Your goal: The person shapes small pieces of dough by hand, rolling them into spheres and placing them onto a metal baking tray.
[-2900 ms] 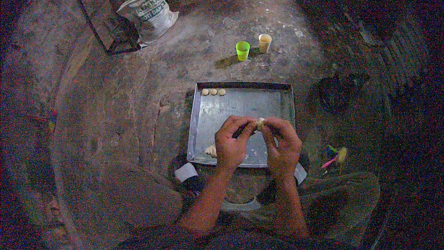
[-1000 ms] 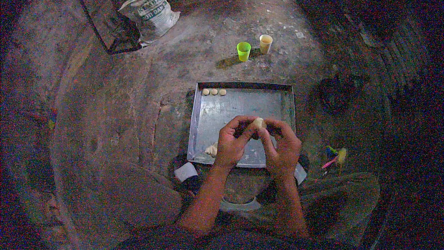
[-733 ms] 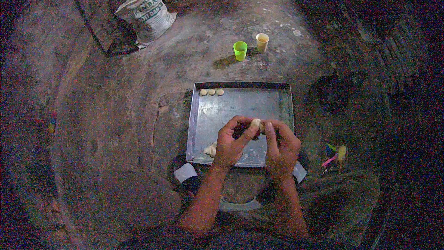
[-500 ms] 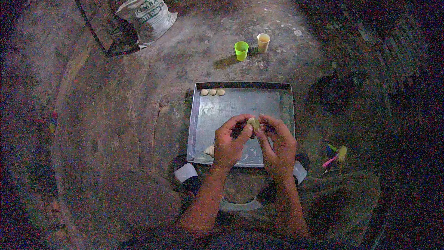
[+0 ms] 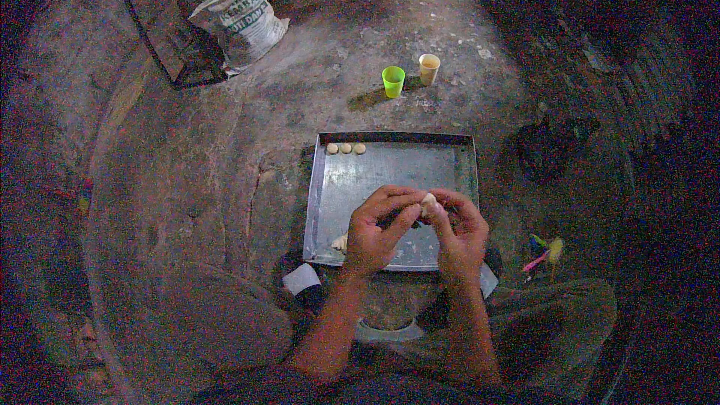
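Note:
A small pale lump of dough (image 5: 428, 204) is pinched between the fingertips of my two hands, above a shallow metal tray (image 5: 409, 168). My left hand (image 5: 371, 234) has its thumb and forefinger closed at the lump's left side. From the right, my right hand (image 5: 463, 238) presses its thumb and fingers on it. Three small pale dough rounds (image 5: 346, 148) sit in a row in the tray's far left corner. Another pale dough lump (image 5: 340, 243) lies near the tray's front left, partly hidden by my left hand.
Beyond the tray, a green cup (image 5: 393, 82) and a cream cup (image 5: 429, 70) stand on the worn floor. A white printed sack (image 5: 244, 22) leans at the far left by a dark-framed panel (image 5: 157, 26). Small colourful items (image 5: 546, 251) lie to the right.
The lump has shifted slightly right and turned between my fingers. My right hand has moved a little right, while the left stays nearly in place.

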Demonstrator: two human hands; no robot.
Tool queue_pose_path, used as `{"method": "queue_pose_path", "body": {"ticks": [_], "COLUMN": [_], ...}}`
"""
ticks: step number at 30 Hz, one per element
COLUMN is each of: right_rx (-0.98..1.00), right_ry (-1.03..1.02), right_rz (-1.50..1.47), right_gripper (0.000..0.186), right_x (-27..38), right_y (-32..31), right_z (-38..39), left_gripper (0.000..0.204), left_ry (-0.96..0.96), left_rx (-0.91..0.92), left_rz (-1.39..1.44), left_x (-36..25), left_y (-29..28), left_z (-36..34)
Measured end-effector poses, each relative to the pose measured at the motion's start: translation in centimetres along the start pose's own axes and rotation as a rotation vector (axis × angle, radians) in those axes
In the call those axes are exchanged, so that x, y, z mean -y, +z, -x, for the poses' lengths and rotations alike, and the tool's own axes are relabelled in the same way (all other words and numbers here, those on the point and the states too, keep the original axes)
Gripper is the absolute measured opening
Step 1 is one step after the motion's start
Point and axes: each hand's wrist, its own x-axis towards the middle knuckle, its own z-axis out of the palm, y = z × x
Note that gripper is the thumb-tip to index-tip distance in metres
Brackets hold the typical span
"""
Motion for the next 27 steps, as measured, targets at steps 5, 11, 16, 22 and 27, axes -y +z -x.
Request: {"method": "queue_pose_path", "body": {"ticks": [5, 11, 16, 22, 27], "right_rx": [-0.036, -0.029, -0.048, -0.027, -0.006], "right_ry": [0.052, 0.035, 0.025, 0.013, -0.084], "right_rz": [-0.138, -0.092, -0.013, -0.014, 0.211], "right_gripper": [0.019, 0.020, 0.022, 0.021, 0.019], "right_x": [0.0, 0.6, 1.0, 0.3, -0.8], "right_y": [-0.3, 0.1, 0.1, 0.6, 0.0], "right_z": [-0.3, -0.1, 0.0, 0.1, -0.2], "left_gripper": [0.034, 0.038, 0.035, 0.036, 0.029], "left_ry": [-0.014, -0.120, -0.206, -0.171, -0.209], "left_rx": [0.032, 0.044, 0.012, -0.103, -0.059], "left_rz": [-0.010, -0.046, 0.054, 0.173, 0.132], "left_x": [0.6, 0.0, -0.7, 0.2, -0.2], "left_y": [0.0, -0.1, 0.4, 0.4, 0.1], "left_z": [-0.2, -0.3, -0.1, -0.4, -0.6]}}
